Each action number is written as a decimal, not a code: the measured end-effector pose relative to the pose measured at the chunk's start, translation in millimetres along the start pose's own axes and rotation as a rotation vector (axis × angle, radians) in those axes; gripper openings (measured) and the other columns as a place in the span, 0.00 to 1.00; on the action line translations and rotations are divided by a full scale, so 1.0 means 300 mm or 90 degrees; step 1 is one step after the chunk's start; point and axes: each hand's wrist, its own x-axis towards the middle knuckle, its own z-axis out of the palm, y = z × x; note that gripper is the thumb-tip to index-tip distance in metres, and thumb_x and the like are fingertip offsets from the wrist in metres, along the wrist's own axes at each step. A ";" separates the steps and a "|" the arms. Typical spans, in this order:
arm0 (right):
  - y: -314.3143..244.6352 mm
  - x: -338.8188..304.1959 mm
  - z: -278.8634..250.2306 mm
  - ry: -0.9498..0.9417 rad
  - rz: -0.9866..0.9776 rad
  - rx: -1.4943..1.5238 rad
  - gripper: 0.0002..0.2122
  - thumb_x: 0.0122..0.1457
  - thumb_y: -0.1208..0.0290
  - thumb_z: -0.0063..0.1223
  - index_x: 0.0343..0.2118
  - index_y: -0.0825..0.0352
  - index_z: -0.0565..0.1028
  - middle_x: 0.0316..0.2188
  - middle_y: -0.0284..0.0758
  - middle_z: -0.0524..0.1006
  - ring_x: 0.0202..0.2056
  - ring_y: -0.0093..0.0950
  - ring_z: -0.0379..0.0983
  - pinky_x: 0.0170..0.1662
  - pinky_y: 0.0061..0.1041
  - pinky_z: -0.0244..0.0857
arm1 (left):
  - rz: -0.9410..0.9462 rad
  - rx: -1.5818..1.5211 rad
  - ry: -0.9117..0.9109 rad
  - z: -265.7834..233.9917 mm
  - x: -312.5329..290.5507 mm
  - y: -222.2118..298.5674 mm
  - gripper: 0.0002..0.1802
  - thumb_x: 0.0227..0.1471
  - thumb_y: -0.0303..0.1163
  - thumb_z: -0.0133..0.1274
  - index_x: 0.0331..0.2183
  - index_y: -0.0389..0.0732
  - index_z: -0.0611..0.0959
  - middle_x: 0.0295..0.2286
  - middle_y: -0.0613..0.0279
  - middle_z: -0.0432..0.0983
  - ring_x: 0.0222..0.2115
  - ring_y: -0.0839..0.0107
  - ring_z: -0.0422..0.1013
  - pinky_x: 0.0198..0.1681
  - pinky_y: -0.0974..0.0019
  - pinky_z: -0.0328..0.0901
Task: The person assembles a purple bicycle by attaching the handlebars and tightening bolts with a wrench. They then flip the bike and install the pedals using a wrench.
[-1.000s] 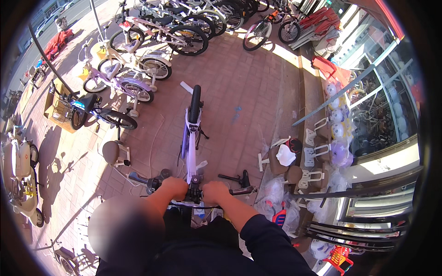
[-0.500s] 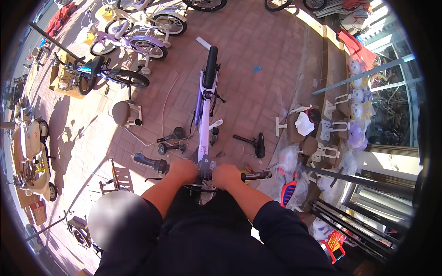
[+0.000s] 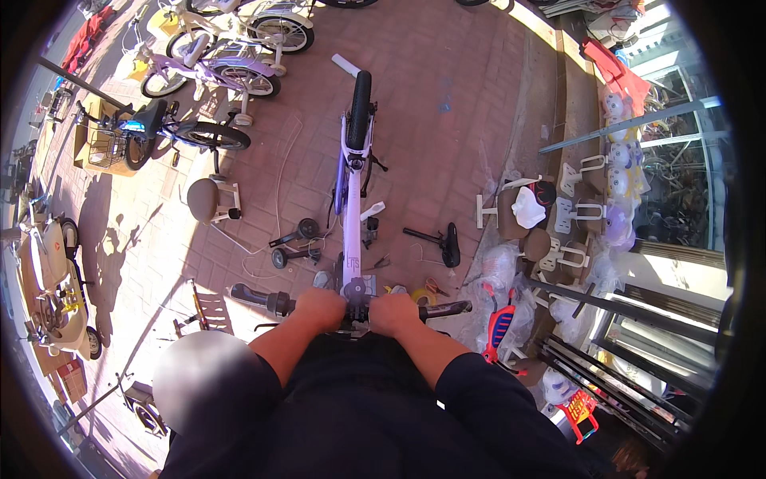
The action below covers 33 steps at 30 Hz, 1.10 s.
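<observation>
Directly ahead of me stands a small bicycle with a pale purple frame (image 3: 353, 215) and a black rear tyre (image 3: 361, 110) pointing away. No saddle shows on it. Its handlebar (image 3: 439, 310) runs crosswise close to my body. Near the central stem (image 3: 357, 292), my left hand (image 3: 321, 310) is closed round the bar on the left side. My right hand (image 3: 393, 314) grips it just right of the stem. Both black grips lie outside my fists, the left grip (image 3: 249, 295) beyond a brake lever. The front wheel is hidden beneath the bar and my clothing.
Training wheels (image 3: 295, 243) lie left of the frame, a black saddle with its post (image 3: 448, 244) to the right. A brown stool seat (image 3: 203, 199) stands left; a blurred person's head (image 3: 199, 383) is at my left. Parked bicycles, boxed seats and a red-blue scooter (image 3: 500, 327) surround the brick paving.
The handlebar has turned slightly, its left end shifting down in the picture. The view has moved a little; both hands keep their hold, and more of the floor items beside the stem shows.
</observation>
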 end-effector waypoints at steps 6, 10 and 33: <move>0.124 0.119 -0.235 0.080 -0.009 -0.073 0.13 0.48 0.63 0.56 0.33 0.64 0.84 0.34 0.45 0.83 0.38 0.42 0.81 0.43 0.39 0.75 | 0.007 0.049 0.124 -0.267 0.120 -0.043 0.14 0.41 0.34 0.60 0.35 0.43 0.88 0.36 0.51 0.83 0.39 0.52 0.79 0.41 0.51 0.74; 0.138 0.193 -0.409 0.177 -0.018 -0.059 0.18 0.48 0.51 0.62 0.32 0.62 0.84 0.30 0.42 0.83 0.37 0.42 0.80 0.42 0.40 0.74 | -0.033 0.042 0.174 -0.417 0.207 -0.151 0.15 0.41 0.32 0.58 0.35 0.46 0.87 0.35 0.51 0.82 0.39 0.49 0.78 0.41 0.51 0.73; 0.152 0.085 -0.343 0.461 -0.101 -0.254 0.42 0.54 0.27 0.46 0.35 0.77 0.79 0.34 0.52 0.80 0.39 0.45 0.78 0.45 0.37 0.69 | 0.322 -0.136 0.696 -0.382 0.136 -0.176 0.15 0.49 0.25 0.61 0.40 0.29 0.79 0.32 0.58 0.80 0.30 0.73 0.75 0.36 0.69 0.71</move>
